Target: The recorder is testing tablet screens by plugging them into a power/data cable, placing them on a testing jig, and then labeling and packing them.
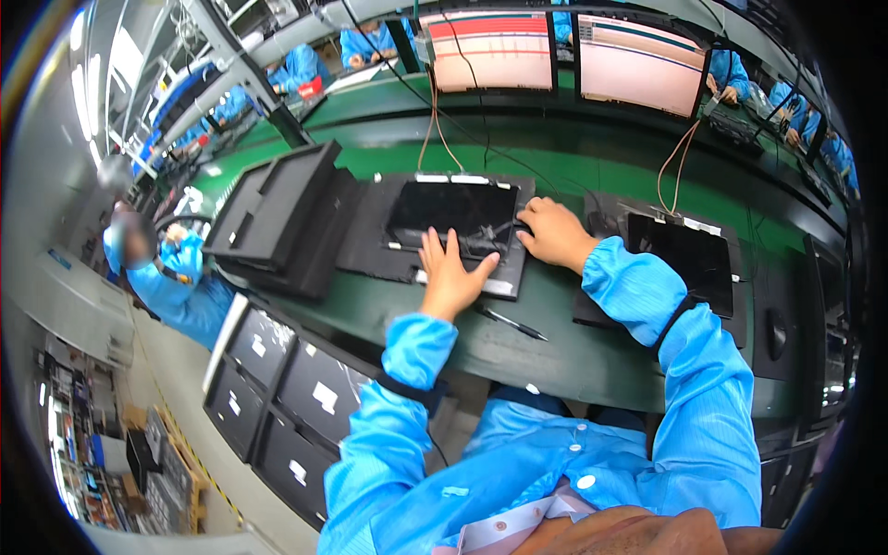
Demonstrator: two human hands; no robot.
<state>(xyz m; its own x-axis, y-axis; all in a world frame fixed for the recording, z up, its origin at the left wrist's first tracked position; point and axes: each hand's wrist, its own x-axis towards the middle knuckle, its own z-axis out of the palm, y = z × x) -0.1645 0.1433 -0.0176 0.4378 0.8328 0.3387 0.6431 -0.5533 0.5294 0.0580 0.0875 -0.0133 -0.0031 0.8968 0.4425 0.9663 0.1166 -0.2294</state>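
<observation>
In front of me a dark, glossy display panel [444,205] lies in a black foam holder [368,222] on the bench. My left hand [452,280] is open, its fingers spread over the panel's lower edge. At the right edge, my right hand [557,233] has its fingers curled together against the panel's side; what they pinch, if anything, is hidden. Wrinkled clear film seems to cover the panel's lower right part. A pen [514,323] lies on the bench just below the holder. Further right, a second dark panel [689,262] rests in another black holder.
Black trays [277,208] are stacked left of the holder. Below them, a large divided black tray [270,407] carries several flat dark pieces. Two monitors [490,55] stand behind the green bench [592,365], with thin cables hanging down. A mouse [776,333] is at the right; co-workers in blue sit around.
</observation>
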